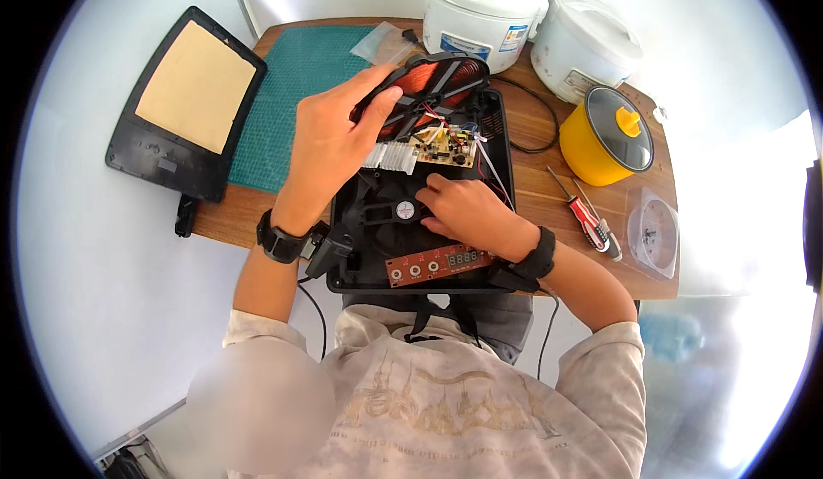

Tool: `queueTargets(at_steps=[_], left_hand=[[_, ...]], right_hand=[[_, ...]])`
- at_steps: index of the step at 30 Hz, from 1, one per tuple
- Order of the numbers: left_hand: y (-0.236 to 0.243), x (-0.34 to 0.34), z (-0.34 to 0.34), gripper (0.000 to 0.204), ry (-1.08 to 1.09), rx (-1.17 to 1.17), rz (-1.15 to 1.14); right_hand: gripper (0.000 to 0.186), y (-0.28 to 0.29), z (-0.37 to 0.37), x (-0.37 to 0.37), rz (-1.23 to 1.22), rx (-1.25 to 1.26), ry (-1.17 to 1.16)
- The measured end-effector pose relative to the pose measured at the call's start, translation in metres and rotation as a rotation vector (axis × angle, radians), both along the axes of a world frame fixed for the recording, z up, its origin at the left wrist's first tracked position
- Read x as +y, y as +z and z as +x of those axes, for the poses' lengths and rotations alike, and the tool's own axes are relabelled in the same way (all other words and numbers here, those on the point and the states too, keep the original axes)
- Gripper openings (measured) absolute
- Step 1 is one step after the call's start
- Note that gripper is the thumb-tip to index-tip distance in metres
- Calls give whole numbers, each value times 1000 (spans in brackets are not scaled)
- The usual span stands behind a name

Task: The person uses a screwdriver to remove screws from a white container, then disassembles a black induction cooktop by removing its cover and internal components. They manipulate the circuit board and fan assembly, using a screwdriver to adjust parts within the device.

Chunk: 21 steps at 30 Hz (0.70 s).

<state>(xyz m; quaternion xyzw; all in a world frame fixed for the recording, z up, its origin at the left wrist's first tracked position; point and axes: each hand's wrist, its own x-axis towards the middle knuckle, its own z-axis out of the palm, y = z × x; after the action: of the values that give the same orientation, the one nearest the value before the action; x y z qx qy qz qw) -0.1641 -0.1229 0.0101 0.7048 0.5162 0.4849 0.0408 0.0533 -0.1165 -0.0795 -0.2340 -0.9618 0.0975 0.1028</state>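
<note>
My left hand [339, 128] grips the edge of a round induction coil [459, 74] with copper windings and black ribs, tilted up over the back of an opened black induction cooker housing [364, 282]. Under the coil sit a yellowish circuit board [447, 149] and a silver finned heat sink [390, 158], with wires running to them. My right hand [471, 213] reaches into the housing with bent fingers beside the black cooling fan [386, 214]; what its fingertips hold, if anything, is hidden. A red display board [429, 265] lies at the housing's near edge, partly under my right wrist.
On the left, a black panel with a tan sheet [193, 85] overlaps a green cutting mat [296, 68]. Two white rice cookers [484, 8] stand behind. To the right are a yellow pot [591, 149], red-handled screwdriver [587, 222] and clear tray of screws [656, 230].
</note>
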Motion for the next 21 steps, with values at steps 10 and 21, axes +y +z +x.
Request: queueTargets(at_steps=[10, 21], left_hand=[[-4, 6, 0, 25, -30, 39, 43], [-14, -29, -3, 28, -321, 403, 149]], right_hand=[[31, -2, 11, -3, -78, 177, -68], [14, 80, 87, -5, -470, 477, -498]])
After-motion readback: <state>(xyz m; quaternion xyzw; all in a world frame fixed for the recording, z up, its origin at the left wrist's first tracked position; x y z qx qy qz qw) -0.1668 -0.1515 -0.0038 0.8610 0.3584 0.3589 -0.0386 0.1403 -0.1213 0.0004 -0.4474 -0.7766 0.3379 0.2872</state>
